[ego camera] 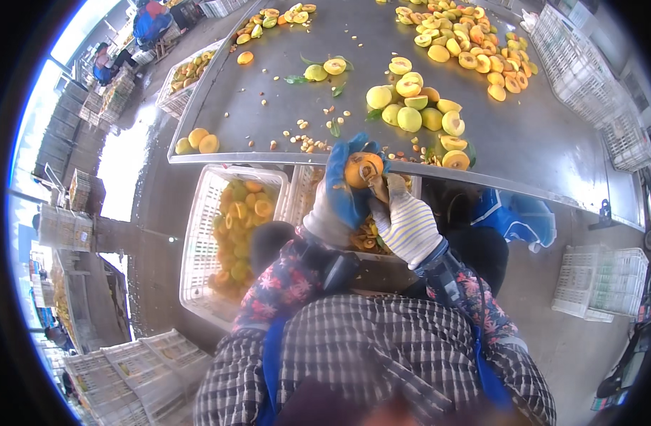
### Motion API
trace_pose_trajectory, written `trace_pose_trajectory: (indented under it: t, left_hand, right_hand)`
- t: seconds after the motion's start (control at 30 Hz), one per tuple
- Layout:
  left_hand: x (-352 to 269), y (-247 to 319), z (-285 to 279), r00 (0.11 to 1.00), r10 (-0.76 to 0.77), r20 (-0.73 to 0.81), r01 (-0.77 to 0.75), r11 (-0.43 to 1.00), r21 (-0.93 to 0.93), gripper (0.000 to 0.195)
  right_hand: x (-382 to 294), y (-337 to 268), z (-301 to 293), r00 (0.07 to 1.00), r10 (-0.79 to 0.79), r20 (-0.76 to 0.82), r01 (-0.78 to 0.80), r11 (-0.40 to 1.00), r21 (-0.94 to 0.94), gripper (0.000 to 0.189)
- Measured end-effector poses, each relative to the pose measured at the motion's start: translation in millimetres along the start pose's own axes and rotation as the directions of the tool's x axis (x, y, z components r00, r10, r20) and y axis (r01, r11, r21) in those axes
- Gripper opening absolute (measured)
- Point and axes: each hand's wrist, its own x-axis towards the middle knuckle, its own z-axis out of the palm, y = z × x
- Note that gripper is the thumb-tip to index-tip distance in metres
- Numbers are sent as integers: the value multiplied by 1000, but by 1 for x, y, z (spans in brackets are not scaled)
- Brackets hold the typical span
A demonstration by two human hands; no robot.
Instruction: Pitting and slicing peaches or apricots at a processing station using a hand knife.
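Note:
My left hand (342, 186), in a blue-coated glove, holds a halved orange-yellow fruit (361, 169), a peach or similar, at the front edge of the metal table (283, 158). In a striped knit glove, my right hand (402, 215) grips a small tool with a curved metal loop (369, 171) at its tip, which touches the cut face of the fruit; its handle is mostly hidden by my fingers. Just beyond my hands, whole and halved yellow-green fruits (409, 119) lie heaped, with loose pits (310, 144) and leaves to their left.
A white plastic crate (189, 250) of fruit halves stands at my left, and a second crate with scraps sits below my hands. More halves (466, 45) cover the table's far right. White crates (599, 282) stand on the floor at right. Other people sit far off at upper left.

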Motion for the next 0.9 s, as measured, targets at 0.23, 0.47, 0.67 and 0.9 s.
trace_pose_trajectory:
  t: [0.23, 0.47, 0.67, 0.9]
  left_hand:
    - [-13, -1, -12, 912, 245, 329, -411, 537, 737, 42]
    - [-26, 16, 10, 927, 233, 295, -328, 120, 937, 58]
    - [-22, 9, -6, 925, 213, 314, -307, -64, 949, 60]
    - [-15, 1, -3, 987, 114, 115, -161, 647, 746, 61]
  right_hand:
    - [-5, 1, 2, 990, 85, 114, -57, 972, -227, 35]
    - [-3, 0, 4, 956, 211, 205, -134, 933, -334, 23]
    - [0, 3, 3, 946, 208, 248, -138, 953, -271, 38]
    - [-8, 27, 13, 998, 11, 66, -25, 976, 215, 32]
